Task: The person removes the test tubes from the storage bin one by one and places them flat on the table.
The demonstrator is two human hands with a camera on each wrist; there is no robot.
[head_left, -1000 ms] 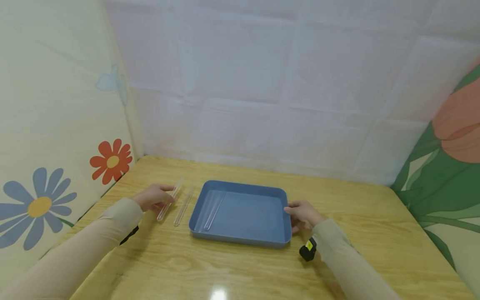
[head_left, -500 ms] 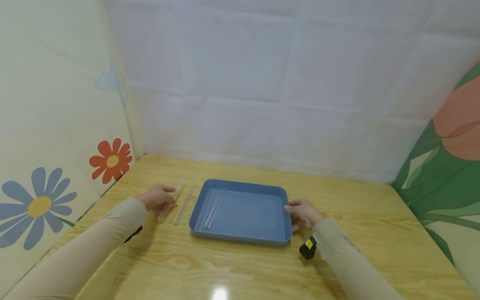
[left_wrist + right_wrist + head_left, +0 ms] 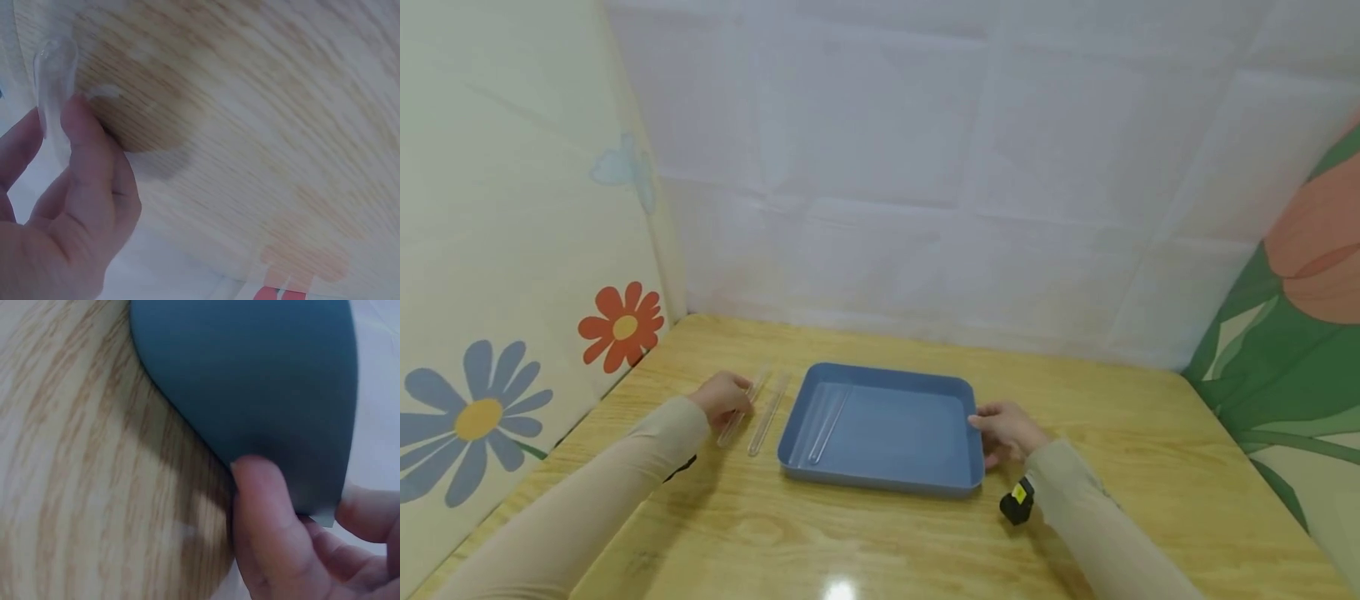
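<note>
In the head view, my left hand (image 3: pixel 724 398) pinches a clear test tube (image 3: pixel 730 429) by its middle, left of the tray. The left wrist view shows the tube's rounded end (image 3: pixel 57 56) sticking out past thumb and fingertips. A second clear test tube (image 3: pixel 763 425) lies on the table between that hand and the blue tray (image 3: pixel 880 482). Inside the tray, along its left side, rests a third test tube (image 3: pixel 827 429). My right hand (image 3: pixel 1009 429) grips the tray's right wall; in the right wrist view, fingers (image 3: pixel 269 506) reach low on the wall (image 3: pixel 250 381) and another digit meets the rim.
The wood-patterned table (image 3: pixel 880 550) runs back to a white cloth backdrop (image 3: pixel 880 208). A flower-printed panel (image 3: pixel 482 250) stands on the left, and another printed panel (image 3: pixel 1300 333) on the right.
My left hand has shifted slightly to the right and turned, the test tube in its fingers coming along a little. My right hand and the tray stay where they were.
</note>
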